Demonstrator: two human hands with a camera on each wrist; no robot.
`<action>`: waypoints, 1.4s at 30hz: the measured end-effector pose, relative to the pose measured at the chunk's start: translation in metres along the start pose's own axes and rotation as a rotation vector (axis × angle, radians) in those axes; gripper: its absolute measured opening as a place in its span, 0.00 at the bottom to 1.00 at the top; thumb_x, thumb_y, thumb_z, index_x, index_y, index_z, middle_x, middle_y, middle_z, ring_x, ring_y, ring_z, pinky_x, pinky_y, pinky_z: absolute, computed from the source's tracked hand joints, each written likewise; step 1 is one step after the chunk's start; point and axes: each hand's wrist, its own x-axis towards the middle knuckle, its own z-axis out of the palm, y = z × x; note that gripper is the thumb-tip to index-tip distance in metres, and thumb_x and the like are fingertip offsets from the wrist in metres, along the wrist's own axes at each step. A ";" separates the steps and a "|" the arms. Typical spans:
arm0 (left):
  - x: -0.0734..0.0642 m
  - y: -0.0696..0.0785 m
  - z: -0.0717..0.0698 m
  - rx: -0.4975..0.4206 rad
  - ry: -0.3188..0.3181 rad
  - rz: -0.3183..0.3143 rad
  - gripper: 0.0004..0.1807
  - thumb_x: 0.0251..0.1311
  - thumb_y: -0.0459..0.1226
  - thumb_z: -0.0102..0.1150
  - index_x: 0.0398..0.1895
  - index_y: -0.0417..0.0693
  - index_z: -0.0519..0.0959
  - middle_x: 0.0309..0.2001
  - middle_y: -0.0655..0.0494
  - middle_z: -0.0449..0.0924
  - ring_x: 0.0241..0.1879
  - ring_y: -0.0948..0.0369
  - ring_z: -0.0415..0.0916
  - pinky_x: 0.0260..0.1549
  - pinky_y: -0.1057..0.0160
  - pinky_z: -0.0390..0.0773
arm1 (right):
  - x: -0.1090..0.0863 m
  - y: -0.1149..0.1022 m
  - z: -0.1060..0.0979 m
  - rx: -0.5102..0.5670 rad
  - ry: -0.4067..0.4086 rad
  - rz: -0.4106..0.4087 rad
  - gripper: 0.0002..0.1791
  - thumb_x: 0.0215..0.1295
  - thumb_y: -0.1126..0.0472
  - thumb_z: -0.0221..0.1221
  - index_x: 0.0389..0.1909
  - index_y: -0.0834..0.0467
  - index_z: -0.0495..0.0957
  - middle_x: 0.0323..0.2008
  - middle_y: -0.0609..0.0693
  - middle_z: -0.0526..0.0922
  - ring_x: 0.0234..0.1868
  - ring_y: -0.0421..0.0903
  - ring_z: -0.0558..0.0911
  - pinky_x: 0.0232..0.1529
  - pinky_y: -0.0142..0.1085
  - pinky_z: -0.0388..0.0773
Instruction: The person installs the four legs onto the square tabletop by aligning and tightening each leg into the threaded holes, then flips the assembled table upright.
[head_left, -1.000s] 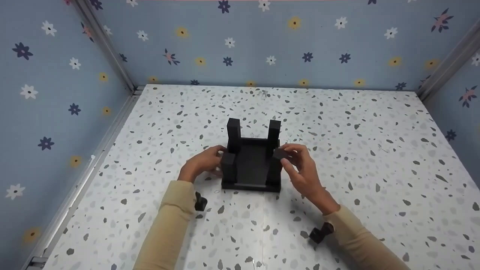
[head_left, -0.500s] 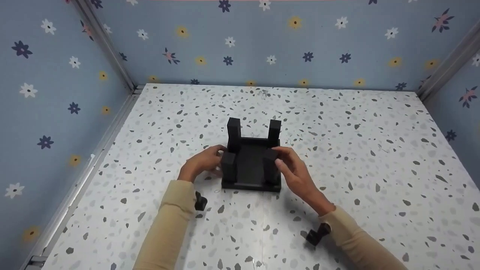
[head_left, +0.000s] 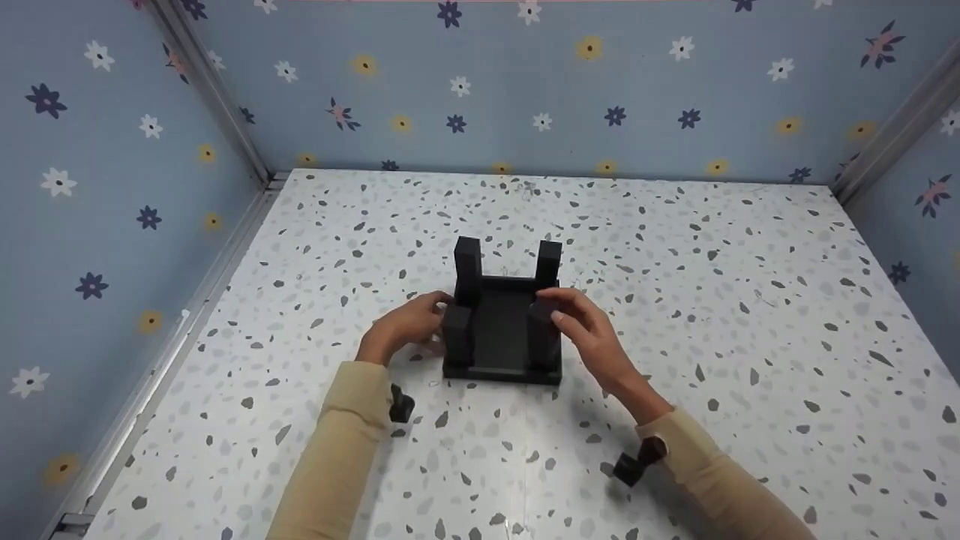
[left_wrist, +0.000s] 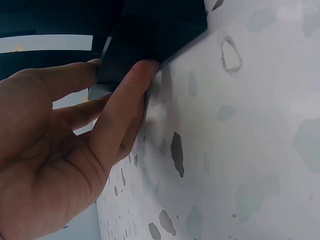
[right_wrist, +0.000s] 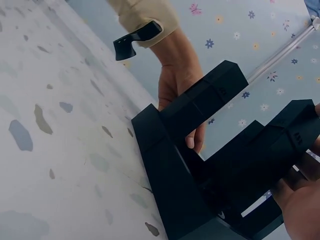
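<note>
A black square base (head_left: 499, 373) lies on the table with an upright post at each corner, like an upturned small table. At its left side my left hand (head_left: 405, 322) grips the base's edge beside the front left post (head_left: 458, 334). In the left wrist view, the thumb and fingers of that left hand (left_wrist: 65, 150) press against the black edge. My right hand (head_left: 600, 345) pinches the upper part of the front right post (head_left: 541, 337) between thumb and fingers. In the right wrist view this post (right_wrist: 270, 150) partly hides the far parts. Its foot is hard to see.
The back left post (head_left: 468, 270) and back right post (head_left: 549, 262) stand farther off. Under everything is a white speckled table (head_left: 675, 247). Blue flowered panels (head_left: 495, 97) with metal rails enclose its back and sides.
My right hand has shifted left, and the top of the front right post has moved inward with it. The left hand and the base have stayed in place.
</note>
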 end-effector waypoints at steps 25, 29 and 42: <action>0.001 0.000 -0.002 0.051 0.017 -0.010 0.29 0.63 0.36 0.51 0.68 0.48 0.62 0.57 0.43 0.73 0.40 0.56 0.79 0.40 0.61 0.80 | -0.001 -0.003 -0.007 0.061 0.066 0.000 0.16 0.65 0.66 0.53 0.52 0.67 0.71 0.45 0.53 0.74 0.44 0.43 0.75 0.46 0.33 0.74; -0.001 0.002 -0.002 0.033 0.014 0.002 0.30 0.63 0.36 0.53 0.68 0.46 0.61 0.59 0.42 0.72 0.40 0.57 0.80 0.41 0.61 0.81 | -0.002 -0.003 -0.007 0.043 0.073 -0.005 0.15 0.64 0.65 0.56 0.50 0.66 0.70 0.45 0.54 0.74 0.44 0.45 0.76 0.44 0.33 0.75; 0.001 -0.001 0.000 -0.014 -0.002 0.003 0.31 0.60 0.32 0.55 0.68 0.43 0.61 0.59 0.39 0.72 0.39 0.56 0.80 0.42 0.59 0.83 | -0.006 0.004 -0.004 0.019 0.072 -0.076 0.16 0.62 0.69 0.59 0.48 0.68 0.67 0.48 0.55 0.71 0.48 0.48 0.76 0.51 0.35 0.76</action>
